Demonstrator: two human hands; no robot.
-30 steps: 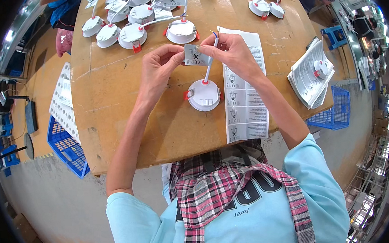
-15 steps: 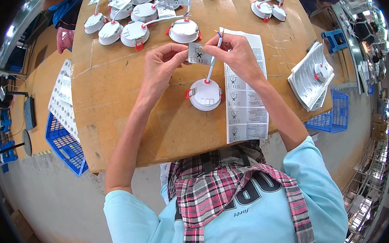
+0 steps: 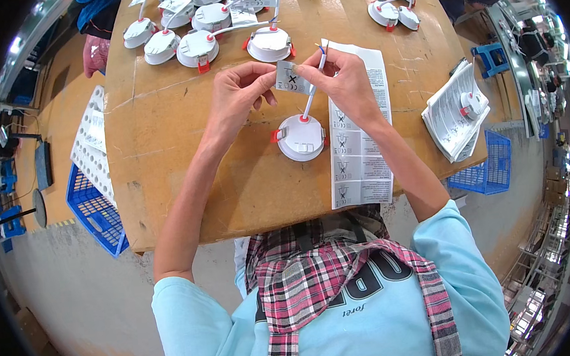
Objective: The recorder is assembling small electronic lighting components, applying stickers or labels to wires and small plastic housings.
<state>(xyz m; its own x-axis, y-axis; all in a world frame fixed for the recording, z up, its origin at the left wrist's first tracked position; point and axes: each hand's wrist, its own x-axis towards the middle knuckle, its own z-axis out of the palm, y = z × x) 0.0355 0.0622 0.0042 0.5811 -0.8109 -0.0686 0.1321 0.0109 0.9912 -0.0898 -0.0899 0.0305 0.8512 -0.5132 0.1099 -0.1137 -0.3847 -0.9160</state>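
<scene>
Between my hands is a small silver-grey printed label (image 3: 290,77), set against the white cable (image 3: 312,97) of a round white downlight (image 3: 301,140). My left hand (image 3: 244,91) pinches the label's left edge between thumb and forefinger, its other fingers curled loosely below. The thumb of my right hand (image 3: 343,86) presses the label's right end by the cable; the rest of its fingers are partly hidden behind. Bare wire ends stick up above this grip. Back-side up on the table, the downlight shows a red clip at its left. Under my right wrist lies a sheet of labels (image 3: 361,166).
Several finished-looking white downlights (image 3: 198,50) with cables crowd the table's far side, and more (image 3: 384,13) stand far right. A stack of label sheets (image 3: 454,114) at the right carries a small white round part (image 3: 473,104). Blue crates (image 3: 95,211) flank the table (image 3: 166,186).
Both hands stay nearly in place at the label. The lower fingers of my left hand have dropped slightly and show more below the label.
</scene>
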